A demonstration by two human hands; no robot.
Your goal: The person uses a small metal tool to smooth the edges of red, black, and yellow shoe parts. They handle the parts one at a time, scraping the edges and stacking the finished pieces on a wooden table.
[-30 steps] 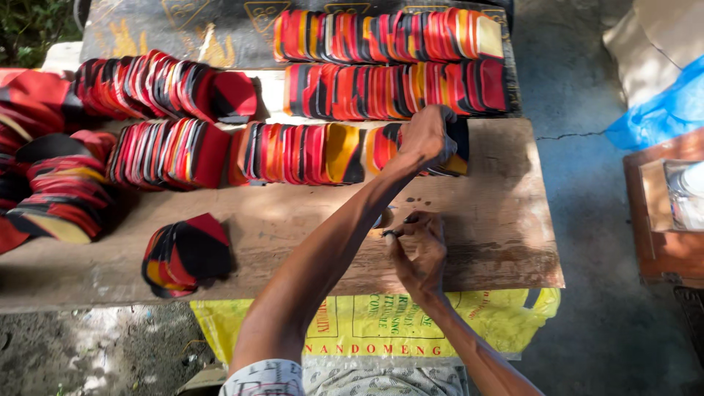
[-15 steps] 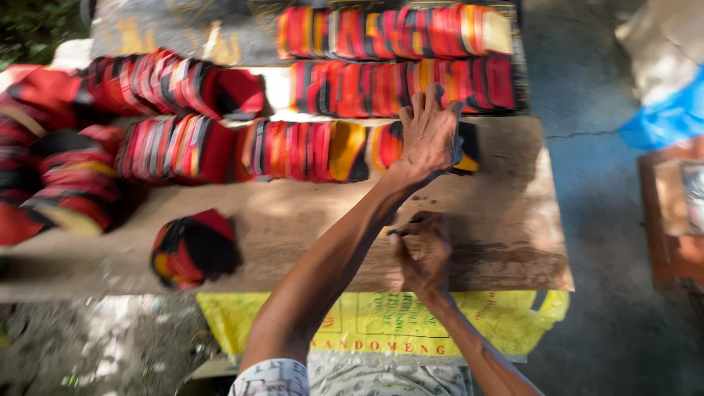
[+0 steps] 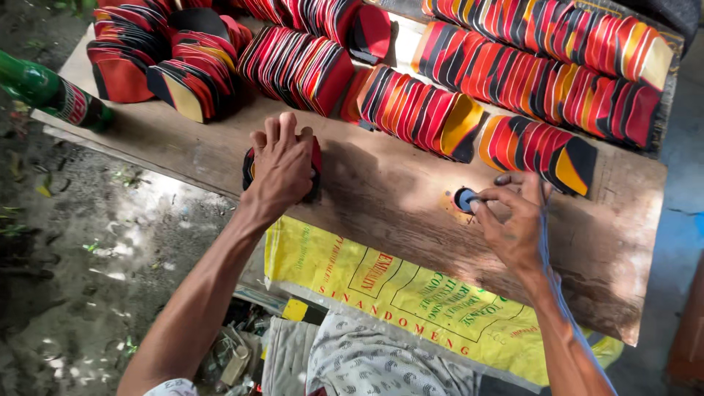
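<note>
The left hand (image 3: 281, 165) is laid palm-down, fingers spread & curled over a small stack of red/black/yellow cut pieces (image 3: 317, 165); the stack is pressed under the palm, w/ only its edges seen past the thumb side and the little-finger side, so the grip is closed on it from above. The right hand (image 3: 517, 220) is bent at the wrist, thumb & forefinger pinched together on a small dark round piece (image 3: 465, 199), which is held at the fingertips, just over a pale orange mark on the wooden board (image 3: 396, 198); the other fingers are loosely curled behind. A thin dark strand is seen running along the back of the right hand and down the forearm; what it is cannot be told. Beyond the right fingertips, just past them, a short row of orange/red/black pieces (image 3: 539, 150) is stood on edge, touching one another. Beyond the left fingertips, more rows of the same pieces (image 3: 297, 70) are packed upright, and a long row (image 3: 543, 44) is set along the far edge of the board. Well to the outer side of the left hand, a green bottle (image 3: 51, 95) is lying tilted at the board's corner. Nearer the body, below both wrists, a yellow printed sack (image 3: 381, 282) is hung under the board's front edge.
</note>
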